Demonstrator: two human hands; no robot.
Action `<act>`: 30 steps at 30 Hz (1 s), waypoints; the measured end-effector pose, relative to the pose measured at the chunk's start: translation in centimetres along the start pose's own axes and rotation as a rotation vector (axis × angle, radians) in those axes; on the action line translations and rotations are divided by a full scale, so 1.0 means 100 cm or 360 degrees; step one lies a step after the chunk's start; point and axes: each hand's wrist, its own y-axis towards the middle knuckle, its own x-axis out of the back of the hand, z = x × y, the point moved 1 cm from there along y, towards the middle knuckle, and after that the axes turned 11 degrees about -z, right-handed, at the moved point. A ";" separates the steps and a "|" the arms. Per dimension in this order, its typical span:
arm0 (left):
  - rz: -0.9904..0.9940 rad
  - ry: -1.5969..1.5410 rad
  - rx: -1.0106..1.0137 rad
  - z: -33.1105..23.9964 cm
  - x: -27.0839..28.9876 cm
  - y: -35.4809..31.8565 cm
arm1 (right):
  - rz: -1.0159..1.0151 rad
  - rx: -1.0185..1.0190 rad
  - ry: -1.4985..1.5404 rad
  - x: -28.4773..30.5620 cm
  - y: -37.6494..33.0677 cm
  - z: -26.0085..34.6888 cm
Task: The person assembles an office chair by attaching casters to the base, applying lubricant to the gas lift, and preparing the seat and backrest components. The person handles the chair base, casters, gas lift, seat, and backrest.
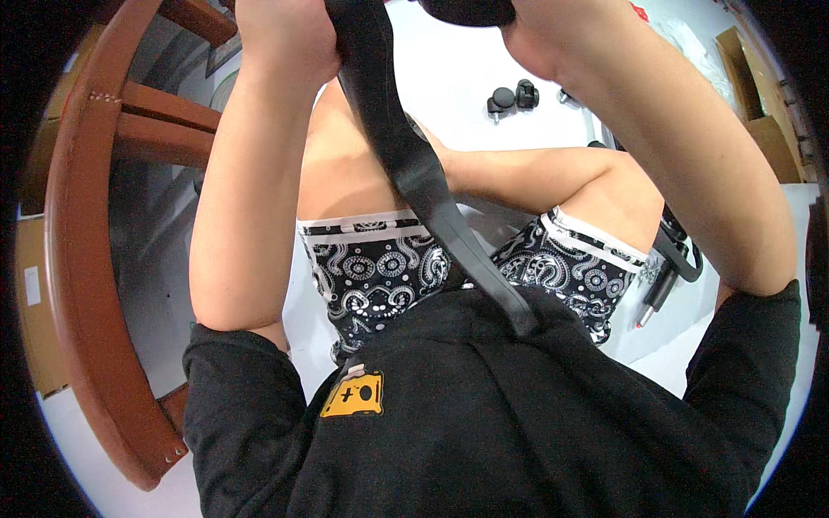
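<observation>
Bar [419, 177]: at left hand [294, 39], slanting over shorts [371, 268].
Handling: likely stiff, fairly light, smooth.
Hold point: mid-span, both edges.
Grip, left hand and right hand [548, 39]: fingers cropped; cannot tell.

Room between forearms [250, 198]; black strap [419, 168] across it

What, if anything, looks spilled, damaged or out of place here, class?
Nothing looks wrong: no spill, and the black curved piece shows no visible break. Mildly untidy: two black casters lie loose on the white surface, attached to nothing.
</observation>
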 end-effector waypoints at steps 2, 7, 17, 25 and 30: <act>-0.0034 0.0099 -0.0109 0.003 -0.008 0.000 | 0.0005 -0.0081 0.0057 0.003 0.005 0.003; -0.0574 0.0214 -0.0249 0.005 -0.028 -0.015 | 0.0352 -0.0045 0.0212 -0.004 0.024 -0.016; 0.0069 -0.0289 -0.0049 0.000 0.001 -0.034 | -0.0103 0.0977 0.0999 0.010 0.005 -0.030; -0.0757 0.0510 -0.0289 0.001 -0.021 -0.029 | -0.0061 0.1212 0.0190 0.005 0.003 -0.034; -0.0846 0.0842 -0.0378 0.001 -0.027 -0.026 | -0.0087 0.1354 0.0578 0.004 0.003 -0.036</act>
